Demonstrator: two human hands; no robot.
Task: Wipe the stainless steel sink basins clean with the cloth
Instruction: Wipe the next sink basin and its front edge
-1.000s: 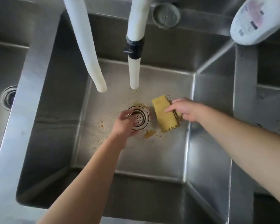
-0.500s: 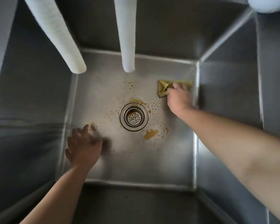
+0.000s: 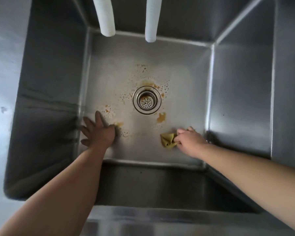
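Observation:
I look straight down into a deep stainless steel basin [image 3: 237, 92]. Its floor carries yellow-brown stains [image 3: 161, 117] and specks around the round drain strainer [image 3: 147, 100]. My right hand [image 3: 189, 142] is closed on a crumpled yellow cloth [image 3: 168, 141] and presses it on the basin floor at the front right, below the drain. My left hand [image 3: 98, 132] lies flat with spread fingers on the floor at the front left, against the left wall, with a stain just beside its thumb.
Two white corrugated hoses [image 3: 106, 17] [image 3: 151, 19] hang down over the back of the basin. The flat steel rim [image 3: 3, 82] runs along the left, and another rim [image 3: 160, 222] runs along the front edge near me.
My right hand has dragged the cloth from the back right corner down to the front right of the floor. My left hand stays flat at the front left. The view has moved closer in.

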